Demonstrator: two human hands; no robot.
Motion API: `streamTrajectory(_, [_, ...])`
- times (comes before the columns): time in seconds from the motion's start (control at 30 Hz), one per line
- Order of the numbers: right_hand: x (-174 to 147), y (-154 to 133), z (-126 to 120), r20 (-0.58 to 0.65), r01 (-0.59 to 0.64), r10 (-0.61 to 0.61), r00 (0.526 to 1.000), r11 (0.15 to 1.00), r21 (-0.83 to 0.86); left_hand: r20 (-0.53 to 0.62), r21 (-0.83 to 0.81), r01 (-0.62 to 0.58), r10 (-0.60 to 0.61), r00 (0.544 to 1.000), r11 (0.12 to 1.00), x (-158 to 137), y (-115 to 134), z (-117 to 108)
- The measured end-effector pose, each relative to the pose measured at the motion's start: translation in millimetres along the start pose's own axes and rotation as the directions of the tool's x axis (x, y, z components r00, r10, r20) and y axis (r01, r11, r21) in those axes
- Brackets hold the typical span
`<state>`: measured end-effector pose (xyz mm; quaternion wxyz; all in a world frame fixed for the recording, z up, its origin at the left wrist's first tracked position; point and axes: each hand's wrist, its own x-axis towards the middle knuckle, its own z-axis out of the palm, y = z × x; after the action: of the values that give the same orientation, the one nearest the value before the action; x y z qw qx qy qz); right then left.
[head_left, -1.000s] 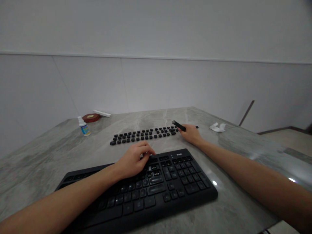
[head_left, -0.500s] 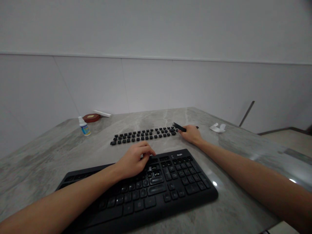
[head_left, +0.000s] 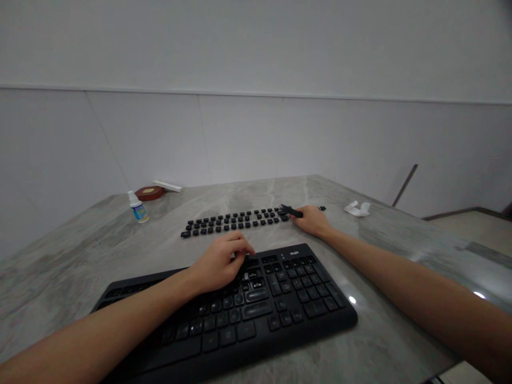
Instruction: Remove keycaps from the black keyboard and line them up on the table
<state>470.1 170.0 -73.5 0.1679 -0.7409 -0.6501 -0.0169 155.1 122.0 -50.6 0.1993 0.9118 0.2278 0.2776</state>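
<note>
A black keyboard (head_left: 304, 341) lies in front of me, with several keycaps off its upper part. My left hand (head_left: 220, 262) rests on its upper middle, fingers curled over the back edge and thumb bent inward; the fingertips are partly hidden. Farther off, my right hand (head_left: 310, 220) is closed round a slim black tool (head_left: 294, 212) with a metallic-looking tip pointing left. That tip is just over the right part of the loose keycaps (head_left: 234, 221), which lie in rows on the table. Whether the tip touches a keycap, I cannot tell.
A small white spray bottle (head_left: 138, 208) with a blue label stands at the left, near a dark red box (head_left: 149, 193) and a white strip (head_left: 168, 186). Crumpled white tissue (head_left: 357, 209) lies at the right. Behind the grey marbled table (head_left: 160, 250) is a pale wall.
The black tool in my right hand has tipped lower and slightly left, its tip now closer to the keycaps. My left hand and the keyboard have stayed in place.
</note>
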Motion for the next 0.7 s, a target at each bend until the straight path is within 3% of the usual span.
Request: streamTrajectory(0.7, [0.7,0.7,-0.4,0.015,0.03,-0.03,0.999,0.999,0.018,0.005,-0.002,-0.008,0.008,1.0,1.0,-1.5,-0.1,0.1])
